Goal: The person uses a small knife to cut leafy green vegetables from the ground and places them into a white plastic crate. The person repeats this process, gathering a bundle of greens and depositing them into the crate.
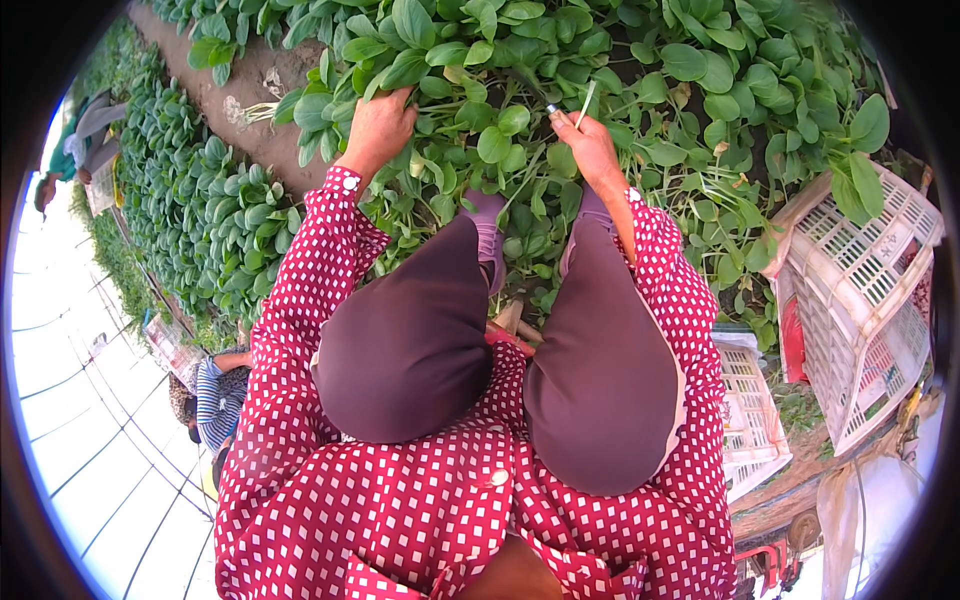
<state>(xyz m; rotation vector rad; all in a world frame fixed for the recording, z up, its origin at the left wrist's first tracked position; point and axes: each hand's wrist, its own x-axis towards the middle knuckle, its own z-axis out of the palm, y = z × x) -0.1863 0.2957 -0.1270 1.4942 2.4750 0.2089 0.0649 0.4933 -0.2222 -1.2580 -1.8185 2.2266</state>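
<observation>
My left hand (381, 127) is closed around a bunch of leafy greens (409, 67) at the bed's left side, its fingertips hidden among the leaves. In my right hand (589, 150) is a hand tool with a metal ferrule (553, 109). Its dark blade reaches up and left into the foliage, mostly covered, so its exact shape cannot be told. A pale stem (589, 101) stands up beside my right fingers. Between the two hands grow low, loose greens (495, 142), some yellowed. My purple shoes (487, 232) are planted among the plants.
White plastic crates (862, 262) stand to the right, and another crate (750, 412) sits near my right elbow. A bare soil path (247, 142) separates this bed from dense greens (202, 217) at left. Other people (221, 390) crouch farther left.
</observation>
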